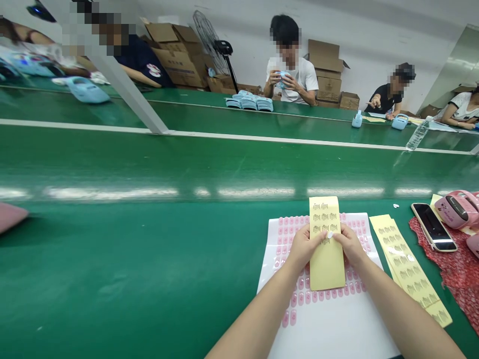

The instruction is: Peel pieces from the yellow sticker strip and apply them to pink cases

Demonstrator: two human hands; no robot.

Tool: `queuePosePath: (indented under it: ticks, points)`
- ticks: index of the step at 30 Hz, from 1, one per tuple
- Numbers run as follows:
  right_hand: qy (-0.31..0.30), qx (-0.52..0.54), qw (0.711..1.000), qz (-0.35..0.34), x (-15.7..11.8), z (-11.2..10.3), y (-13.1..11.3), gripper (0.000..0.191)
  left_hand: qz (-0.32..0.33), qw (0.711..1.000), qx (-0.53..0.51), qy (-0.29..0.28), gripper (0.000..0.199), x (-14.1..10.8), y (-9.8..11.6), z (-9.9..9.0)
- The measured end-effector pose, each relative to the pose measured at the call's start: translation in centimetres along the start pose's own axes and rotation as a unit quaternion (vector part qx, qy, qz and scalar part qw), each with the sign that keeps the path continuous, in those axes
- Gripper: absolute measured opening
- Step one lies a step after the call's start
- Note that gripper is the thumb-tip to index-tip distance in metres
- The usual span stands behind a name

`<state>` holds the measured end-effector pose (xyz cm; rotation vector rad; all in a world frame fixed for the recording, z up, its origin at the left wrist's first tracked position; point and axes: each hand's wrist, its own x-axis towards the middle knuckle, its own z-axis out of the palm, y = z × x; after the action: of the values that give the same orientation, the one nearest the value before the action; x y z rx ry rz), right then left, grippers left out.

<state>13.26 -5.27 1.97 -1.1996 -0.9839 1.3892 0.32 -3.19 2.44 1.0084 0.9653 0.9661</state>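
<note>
Between both hands I hold a yellow sticker sheet (326, 269), upright lengthwise, with rows of small dark print on its upper half. My left hand (305, 245) grips its left edge, and my right hand (351, 243) grips the right edge. Both thumbs meet near a small white sticker (330, 235) on the sheet; which thumb pinches it I cannot tell. Beneath lies a white sheet (329, 324) bearing rows of pink oval stickers (293, 317), partly hidden by my hands and forearms. To the right, more yellow sticker sheets (406, 269) overlap on the green table.
A phone (434, 227) and a pink device (458, 209) rest on red mesh wrap (456, 269) at right. Past a white rail (239, 137) stand a clear bottle (418, 134) and stacked blue pieces (250, 101). Several people sit opposite; one person (295, 75) holds a blue item.
</note>
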Motion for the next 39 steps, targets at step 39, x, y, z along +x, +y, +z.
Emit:
queuePosePath:
  ticks: [39]
  points:
    - [0.008,0.02,1.0,0.002,-0.03,0.17,-0.14,0.023,0.005,1.0,0.018,0.002,0.051,0.09,-0.1,0.05]
